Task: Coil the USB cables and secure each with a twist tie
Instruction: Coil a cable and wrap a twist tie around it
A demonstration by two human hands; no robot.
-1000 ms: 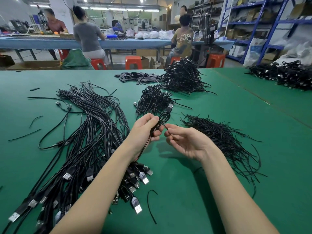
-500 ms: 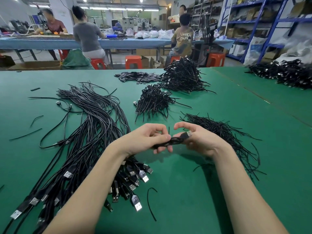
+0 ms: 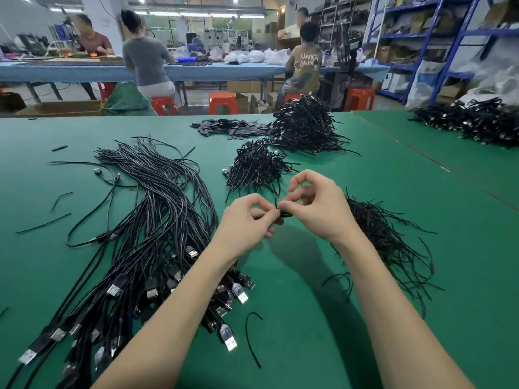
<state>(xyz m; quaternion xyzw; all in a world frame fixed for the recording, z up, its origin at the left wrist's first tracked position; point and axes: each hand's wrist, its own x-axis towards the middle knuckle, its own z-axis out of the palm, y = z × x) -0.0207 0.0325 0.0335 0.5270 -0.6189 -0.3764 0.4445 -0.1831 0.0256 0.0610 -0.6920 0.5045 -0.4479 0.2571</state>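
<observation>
Both hands are meeting above the green counter (image 3: 323, 318). The left hand (image 3: 247, 220) is pinching a small coiled cable (image 3: 283, 213) between thumb and curled fingers, and the right hand (image 3: 317, 206) is pinching the same bundle from the other side, its grip closed on the cable with the index finger arching above. A thin tie end (image 3: 276, 203) is sticking up between the fingertips. Loose cables (image 3: 146, 220) are lying in a long sheaf to the left, plugs toward the person. A pile of ties (image 3: 387, 240) is lying just right of the hands, and coiled bundles (image 3: 255, 169) are sitting beyond them.
</observation>
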